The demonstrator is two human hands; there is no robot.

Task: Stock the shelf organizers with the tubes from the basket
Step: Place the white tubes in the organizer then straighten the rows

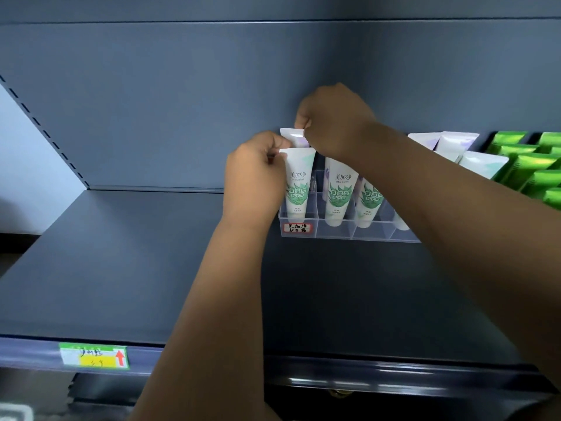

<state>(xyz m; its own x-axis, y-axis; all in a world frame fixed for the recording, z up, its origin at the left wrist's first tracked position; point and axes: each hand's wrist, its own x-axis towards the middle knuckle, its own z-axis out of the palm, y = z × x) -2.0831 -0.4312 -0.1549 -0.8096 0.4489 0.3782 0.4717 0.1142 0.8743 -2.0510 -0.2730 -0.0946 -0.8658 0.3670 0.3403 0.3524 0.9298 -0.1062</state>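
Front tube (299,183) in my left hand (255,174): white, green leaf print and panel. Rear tube (291,136): white with lilac tint (print hidden). Far-right tubes (528,168): bright green. Organizer (334,233): clear; its label (298,227) white, red-edged, black handwriting. Shelf (121,268): dark slate blue.

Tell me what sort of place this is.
Most likely a shop aisle: a price tag on the front rail of the dark shelf, a labelled clear organizer holding identical white tubes in rows, green tubes beside it. The left hand and right hand each pinch a white tube.
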